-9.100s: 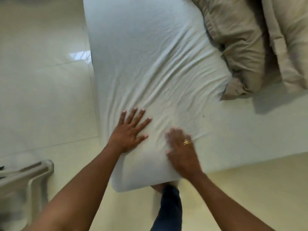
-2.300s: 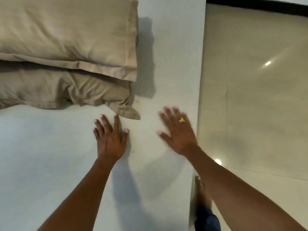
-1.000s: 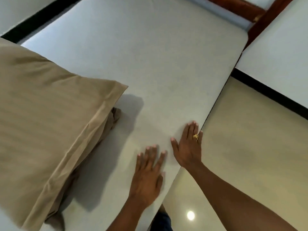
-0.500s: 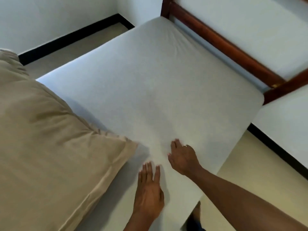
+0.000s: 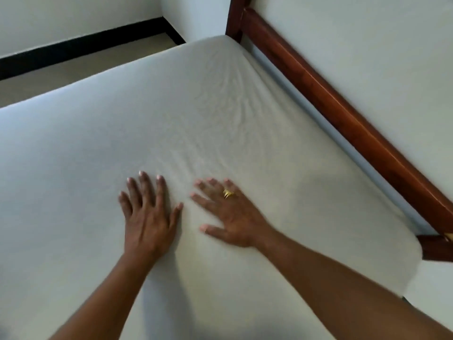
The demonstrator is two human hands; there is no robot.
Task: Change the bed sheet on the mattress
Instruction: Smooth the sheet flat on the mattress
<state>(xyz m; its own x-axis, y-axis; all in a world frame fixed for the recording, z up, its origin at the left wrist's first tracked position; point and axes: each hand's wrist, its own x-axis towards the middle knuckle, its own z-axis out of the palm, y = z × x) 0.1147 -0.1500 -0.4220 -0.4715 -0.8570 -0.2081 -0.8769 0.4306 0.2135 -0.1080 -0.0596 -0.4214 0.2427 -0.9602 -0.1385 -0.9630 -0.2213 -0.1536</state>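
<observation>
Bordering the sheet [image 5: 171, 106] near the right hand [image 5: 230, 217] runs a wooden rail [image 5: 343, 116].

No writing, label, brand, number or sign can be read anywhere in the view. The white sheet [image 5: 171, 119] is plain, the wooden bed frame [image 5: 343, 110] carries no legible mark, and the gold ring [image 5: 228, 193] is too small and blurred to show any engraving.
</observation>
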